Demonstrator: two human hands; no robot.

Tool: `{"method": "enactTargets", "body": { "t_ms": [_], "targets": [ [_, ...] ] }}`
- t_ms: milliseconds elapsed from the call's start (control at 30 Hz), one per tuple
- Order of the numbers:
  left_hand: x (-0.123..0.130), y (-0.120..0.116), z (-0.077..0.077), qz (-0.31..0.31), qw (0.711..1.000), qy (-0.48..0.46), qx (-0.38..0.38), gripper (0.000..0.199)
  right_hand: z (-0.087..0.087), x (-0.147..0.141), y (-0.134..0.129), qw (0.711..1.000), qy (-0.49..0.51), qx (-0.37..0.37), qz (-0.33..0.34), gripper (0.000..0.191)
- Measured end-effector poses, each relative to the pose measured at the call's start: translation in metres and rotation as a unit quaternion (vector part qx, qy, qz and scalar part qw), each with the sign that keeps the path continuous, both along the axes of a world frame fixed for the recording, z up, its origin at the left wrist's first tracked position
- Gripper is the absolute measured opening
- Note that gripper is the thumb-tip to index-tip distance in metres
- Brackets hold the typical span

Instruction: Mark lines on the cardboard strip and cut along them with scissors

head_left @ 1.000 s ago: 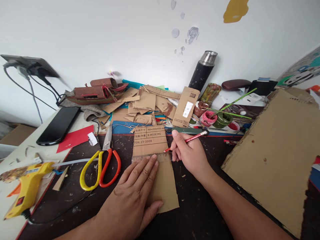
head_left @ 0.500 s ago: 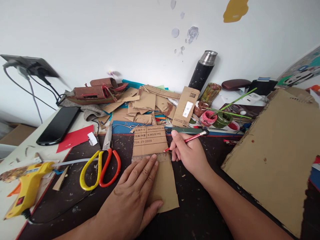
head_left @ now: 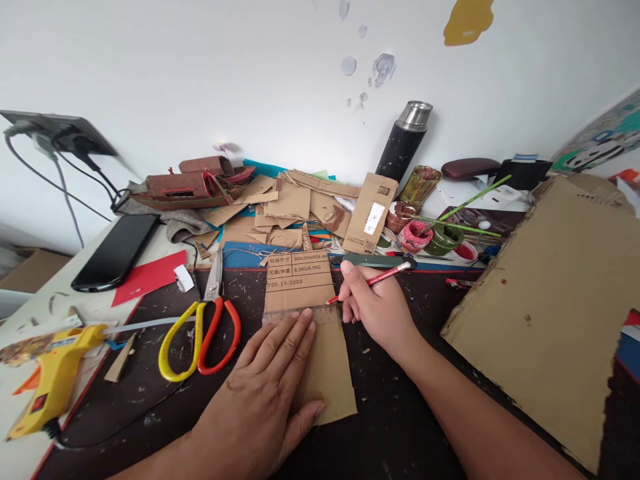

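Tho 2 hands [head_left: 270, 373] [head_left: 379, 308], 1 pencil [head_left: 384, 275]

Left of the left hand [head_left: 273, 377] lie scissors [head_left: 214, 287] with yellow and orange-red handles, and farther left a yellow glue gun [head_left: 60, 367]. Beyond those two tools are a black phone [head_left: 117, 252] and a red card [head_left: 147, 279]. Past both hands, brown model boats [head_left: 183, 189] sit beside cardboard scraps [head_left: 290, 201]. Beyond the right hand [head_left: 377, 303] stand paint jars [head_left: 416, 237] and a black flask [head_left: 403, 145]; right of it, a large cardboard sheet [head_left: 535, 313].
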State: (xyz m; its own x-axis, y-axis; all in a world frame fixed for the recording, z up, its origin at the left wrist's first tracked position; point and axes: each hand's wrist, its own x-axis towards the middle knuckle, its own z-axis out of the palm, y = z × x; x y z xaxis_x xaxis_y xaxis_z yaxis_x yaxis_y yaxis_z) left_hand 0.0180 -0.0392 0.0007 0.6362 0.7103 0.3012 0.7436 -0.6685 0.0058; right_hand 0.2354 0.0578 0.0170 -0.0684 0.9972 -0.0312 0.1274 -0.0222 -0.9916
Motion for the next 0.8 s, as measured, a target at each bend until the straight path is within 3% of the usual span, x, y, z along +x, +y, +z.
{"method": "enactTargets", "body": {
  "t_ms": [800],
  "targets": [
    [-0.0005,0.0000,0.0012,-0.006,1.000,0.009,-0.001,0.068,-0.0009,-0.0003,0.0002,1.000,0.006,-0.002,-0.001,0.071]
  ]
}}
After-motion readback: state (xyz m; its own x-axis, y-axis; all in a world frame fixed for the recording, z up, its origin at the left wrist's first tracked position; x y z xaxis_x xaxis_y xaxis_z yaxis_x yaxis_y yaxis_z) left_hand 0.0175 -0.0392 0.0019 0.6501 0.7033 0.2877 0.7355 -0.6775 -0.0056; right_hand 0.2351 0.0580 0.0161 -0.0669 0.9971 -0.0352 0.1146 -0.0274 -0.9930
